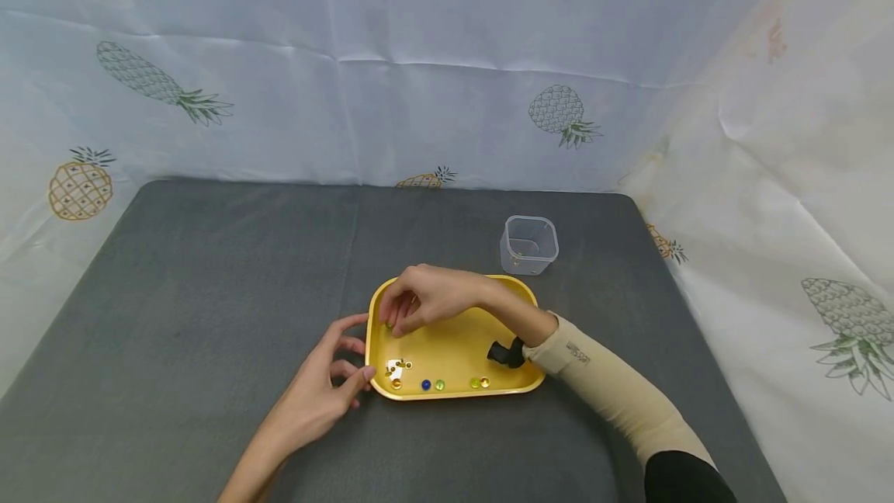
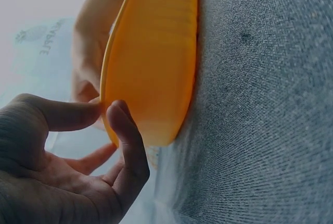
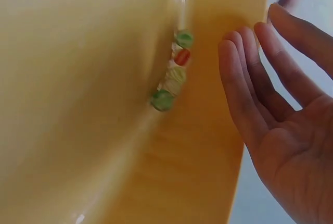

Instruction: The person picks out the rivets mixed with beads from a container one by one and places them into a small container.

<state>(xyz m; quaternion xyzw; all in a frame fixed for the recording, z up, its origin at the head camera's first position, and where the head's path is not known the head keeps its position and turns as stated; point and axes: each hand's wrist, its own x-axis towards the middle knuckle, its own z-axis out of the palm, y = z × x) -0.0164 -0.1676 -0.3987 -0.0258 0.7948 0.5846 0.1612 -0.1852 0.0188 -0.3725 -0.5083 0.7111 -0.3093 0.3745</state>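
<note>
A shallow yellow tray (image 1: 457,348) with rounded corners lies on the grey table. My left hand (image 1: 321,386) pinches its left rim between thumb and fingers, as the left wrist view shows up close. Over the tray's far left corner hovers my right hand (image 1: 429,297), fingers loosely bent. In the right wrist view, nothing shows between those fingers. Beside them, a row of glass marbles, including a green marble (image 3: 162,100) and a red marble (image 3: 182,57), lies along the tray's edge. Along the near side are a blue marble (image 1: 425,384), a light green marble (image 1: 440,385) and an amber marble (image 1: 396,383).
A clear plastic box (image 1: 528,247) stands behind the tray's far right corner, with tiny bits inside. Small gold-coloured pieces (image 1: 401,364) lie in the tray's near left corner. A pineapple-print curtain (image 1: 433,115) hangs behind the grey table (image 1: 209,317).
</note>
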